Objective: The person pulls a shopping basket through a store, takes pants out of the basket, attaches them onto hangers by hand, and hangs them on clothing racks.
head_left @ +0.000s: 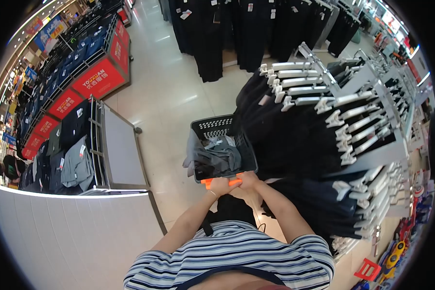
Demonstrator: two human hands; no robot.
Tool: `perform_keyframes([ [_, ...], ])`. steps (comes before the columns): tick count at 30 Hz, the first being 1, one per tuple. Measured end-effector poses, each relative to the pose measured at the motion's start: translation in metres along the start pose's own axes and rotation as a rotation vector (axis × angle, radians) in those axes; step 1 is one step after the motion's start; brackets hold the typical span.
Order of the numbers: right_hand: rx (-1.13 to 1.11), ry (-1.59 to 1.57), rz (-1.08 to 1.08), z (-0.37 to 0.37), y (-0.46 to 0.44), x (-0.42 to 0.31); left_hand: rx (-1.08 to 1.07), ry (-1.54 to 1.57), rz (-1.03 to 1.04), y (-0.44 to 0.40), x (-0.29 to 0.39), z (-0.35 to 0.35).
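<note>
In front of my body is a dark grey shopping basket [212, 126] with a perforated far wall and an orange handle [208, 182]. Both of my hands are closed around that handle, side by side at its near edge. My left hand [221, 185] grips it near the middle, with a thin band on the wrist. Just to its right, my right hand [248, 180] grips the right part. Folded grey clothes [221, 157] lie inside the basket, and some grey fabric [194, 150] hangs over its left side.
Close on the right, a rack of black trousers [290, 135] on white hangers touches or nearly touches the basket. Dark trousers [208, 38] hang ahead. On the left stand a display table [123, 150] and a red-panelled bin [99, 77] of folded clothes. Tiled floor [166, 104] lies between.
</note>
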State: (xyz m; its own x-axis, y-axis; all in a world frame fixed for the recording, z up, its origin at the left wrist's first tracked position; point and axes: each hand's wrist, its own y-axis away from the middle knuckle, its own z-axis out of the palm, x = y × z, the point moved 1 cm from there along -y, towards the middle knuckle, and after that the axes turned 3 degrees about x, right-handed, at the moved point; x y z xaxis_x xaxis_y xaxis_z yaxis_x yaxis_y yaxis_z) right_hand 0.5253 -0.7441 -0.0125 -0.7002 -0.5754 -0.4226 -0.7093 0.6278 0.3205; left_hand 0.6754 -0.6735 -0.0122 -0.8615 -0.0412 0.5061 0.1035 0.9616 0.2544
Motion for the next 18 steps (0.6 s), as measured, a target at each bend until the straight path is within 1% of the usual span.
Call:
perform_keyframes([
  [2,0.022,-0.022,0.023,-0.003,-0.018,0.008,-0.017,0.014,0.005,-0.017,-0.010,-0.011],
  [4,-0.012,-0.002,0.025,-0.003,-0.042,0.020,-0.020,0.034,0.016,-0.044,-0.020,-0.022],
  [5,-0.023,0.011,0.026,-0.005,-0.055,0.025,-0.026,0.004,0.041,-0.055,-0.029,-0.025],
  [8,0.033,0.000,-0.031,-0.019,-0.089,0.030,0.006,-0.053,0.130,-0.084,-0.046,-0.052],
  [12,0.088,-0.014,0.039,-0.025,-0.140,0.036,0.022,-0.095,0.206,-0.134,-0.080,-0.074],
  [15,0.153,-0.067,0.127,-0.042,-0.176,0.041,-0.015,-0.179,0.252,-0.180,-0.098,-0.100],
  [18,0.212,-0.078,0.231,-0.055,-0.216,0.046,-0.023,-0.203,0.360,-0.229,-0.121,-0.120],
])
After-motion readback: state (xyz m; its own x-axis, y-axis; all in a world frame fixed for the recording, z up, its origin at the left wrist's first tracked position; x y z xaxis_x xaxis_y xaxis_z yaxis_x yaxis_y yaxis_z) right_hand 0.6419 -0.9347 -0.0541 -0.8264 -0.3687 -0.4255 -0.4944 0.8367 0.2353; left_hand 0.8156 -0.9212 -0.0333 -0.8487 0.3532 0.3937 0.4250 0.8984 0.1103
